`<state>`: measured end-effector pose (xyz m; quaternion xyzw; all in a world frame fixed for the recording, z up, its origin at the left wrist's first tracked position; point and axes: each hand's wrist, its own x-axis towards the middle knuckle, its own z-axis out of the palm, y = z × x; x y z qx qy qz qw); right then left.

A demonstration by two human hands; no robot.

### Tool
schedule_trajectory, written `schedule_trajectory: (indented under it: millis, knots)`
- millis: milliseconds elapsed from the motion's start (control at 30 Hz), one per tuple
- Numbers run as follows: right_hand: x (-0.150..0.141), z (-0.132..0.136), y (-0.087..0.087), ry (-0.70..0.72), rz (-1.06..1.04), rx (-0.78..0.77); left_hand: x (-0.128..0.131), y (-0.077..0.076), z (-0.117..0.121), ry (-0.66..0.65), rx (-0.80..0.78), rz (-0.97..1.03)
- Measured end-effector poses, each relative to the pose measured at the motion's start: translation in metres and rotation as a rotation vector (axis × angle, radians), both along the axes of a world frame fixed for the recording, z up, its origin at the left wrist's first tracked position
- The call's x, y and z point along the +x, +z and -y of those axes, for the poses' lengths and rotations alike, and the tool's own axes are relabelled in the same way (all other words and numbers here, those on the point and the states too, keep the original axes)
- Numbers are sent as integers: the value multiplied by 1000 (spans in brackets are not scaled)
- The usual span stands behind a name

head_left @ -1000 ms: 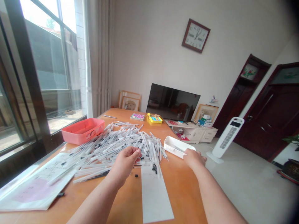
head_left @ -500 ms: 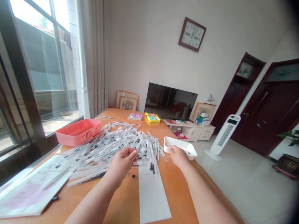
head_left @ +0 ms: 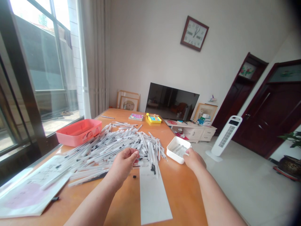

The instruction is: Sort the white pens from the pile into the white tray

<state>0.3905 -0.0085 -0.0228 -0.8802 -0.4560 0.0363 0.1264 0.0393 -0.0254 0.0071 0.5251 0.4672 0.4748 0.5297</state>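
My left hand (head_left: pixel 125 164) is closed in a pinch at the near edge of a heap of slim white pens (head_left: pixel 122 141) with black parts. Whatever lies between its fingertips is too small to make out. On the right, my right hand (head_left: pixel 194 159) grips the near right rim of a white plastic tray (head_left: pixel 176 159). Clear, slender pieces lie inside the tray. Between my forearms a long white paper strip (head_left: pixel 155 197) reaches under some pens, and a small black cap (head_left: pixel 134 176) rests beside it.
A red plastic basket (head_left: pixel 80 138) stands left of the heap. Printed paper sheets (head_left: pixel 30 194) cover the table's near left. Farther back are a purple booklet (head_left: pixel 135 117) and a yellow box (head_left: pixel 154 119). The table's right edge runs close to the tray.
The white tray has turned and its near end has shifted left. My right hand has moved right, from its left front side to its right rim. My left hand has stayed in place.
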Motion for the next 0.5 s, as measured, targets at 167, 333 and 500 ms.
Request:
schedule_trajectory:
  millis: [167, 333, 500]
  knots:
    - [14, -1, -6, -13, -1, 61, 0, 0, -1, -8, -6, -8]
    - [18, -3, -13, 40, -35, 100, 0, -2, -1, -7, -8, -8]
    - [20, -8, -21, 87, -66, 147, 0, -3, -2, -6, -3, -22]
